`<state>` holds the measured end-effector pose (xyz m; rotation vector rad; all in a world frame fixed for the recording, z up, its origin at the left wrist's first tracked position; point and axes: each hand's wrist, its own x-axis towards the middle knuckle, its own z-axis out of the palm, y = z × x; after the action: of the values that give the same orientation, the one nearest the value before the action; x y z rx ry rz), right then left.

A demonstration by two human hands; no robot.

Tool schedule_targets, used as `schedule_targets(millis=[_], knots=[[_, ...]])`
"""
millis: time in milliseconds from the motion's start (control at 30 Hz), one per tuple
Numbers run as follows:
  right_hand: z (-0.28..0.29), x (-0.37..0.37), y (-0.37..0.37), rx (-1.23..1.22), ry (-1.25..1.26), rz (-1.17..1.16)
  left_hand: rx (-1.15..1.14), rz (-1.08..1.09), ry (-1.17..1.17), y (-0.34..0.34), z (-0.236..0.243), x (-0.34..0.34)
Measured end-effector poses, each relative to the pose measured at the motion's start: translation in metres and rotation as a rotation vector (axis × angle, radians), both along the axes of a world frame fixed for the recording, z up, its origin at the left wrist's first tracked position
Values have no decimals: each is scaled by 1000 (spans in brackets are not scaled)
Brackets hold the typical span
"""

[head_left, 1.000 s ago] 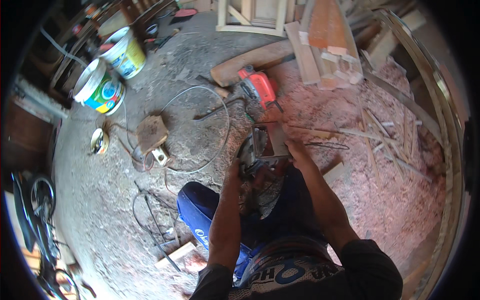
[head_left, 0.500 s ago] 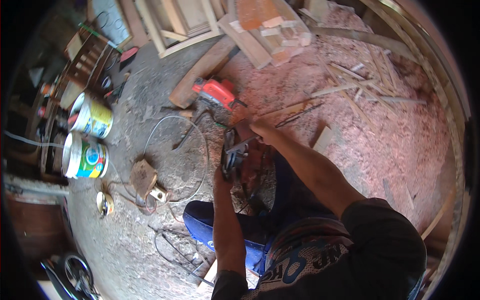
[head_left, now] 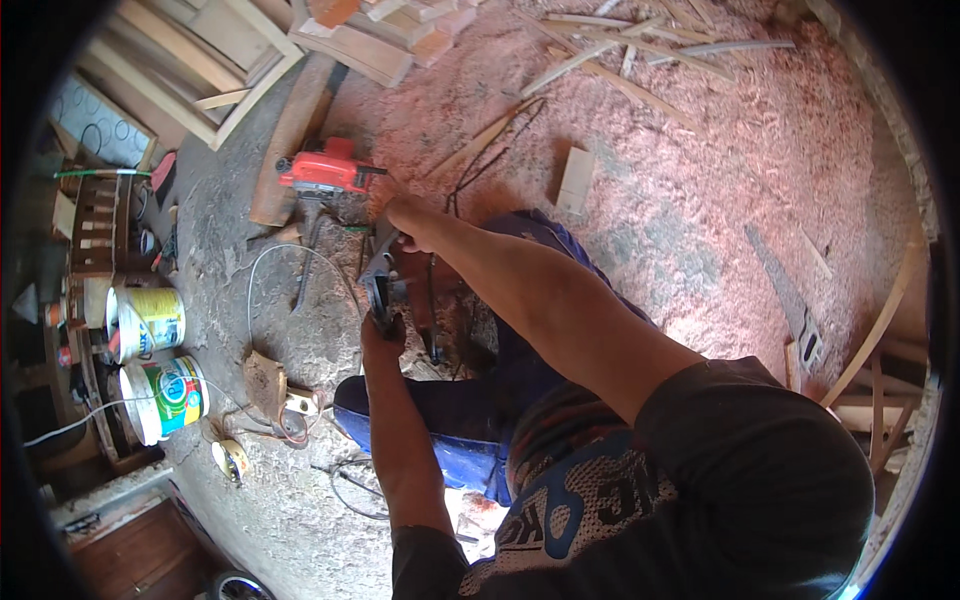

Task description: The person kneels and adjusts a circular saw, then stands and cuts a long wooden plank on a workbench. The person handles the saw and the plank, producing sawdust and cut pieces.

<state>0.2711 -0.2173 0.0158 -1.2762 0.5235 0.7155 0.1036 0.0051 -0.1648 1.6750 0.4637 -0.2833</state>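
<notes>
Both of my hands grip a dark metal circular saw, seen nearly edge-on above my lap. My left hand is closed on its lower end, and my right hand is closed on the upper part; the exact grip is partly hidden. Just beyond them on the floor lies a red power tool, beside a long plank. A dark cord runs over the shavings, and a pale cable loops to the left of my hands.
Two plastic buckets, a small tub and a slatted wooden piece stand at left. Wooden frames lie at upper left, loose strips at top right. A hand saw and a wood block rest on shavings at right.
My view has swung right, so the surroundings appear shifted left and rotated. Both hands have carried the circular saw up and left in the picture, tipping it from flat-on to nearly edge-on.
</notes>
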Motion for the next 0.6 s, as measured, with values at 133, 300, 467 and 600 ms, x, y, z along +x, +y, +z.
schedule_targets(millis=[133, 300, 467, 600], knots=[[-7, -1, -6, -1, 27, -26, -339, 300, 95, -17, 17, -1], [-78, 23, 10, 213, -135, 63, -507, 933, 320, 19, 16, 6], [-60, 5, -32, 106, -207, 324, -264, 887, -353, 45, 137, -36], [-43, 8, -106, -4, -700, 444, -11, 908, -555, 89, 218, -142]])
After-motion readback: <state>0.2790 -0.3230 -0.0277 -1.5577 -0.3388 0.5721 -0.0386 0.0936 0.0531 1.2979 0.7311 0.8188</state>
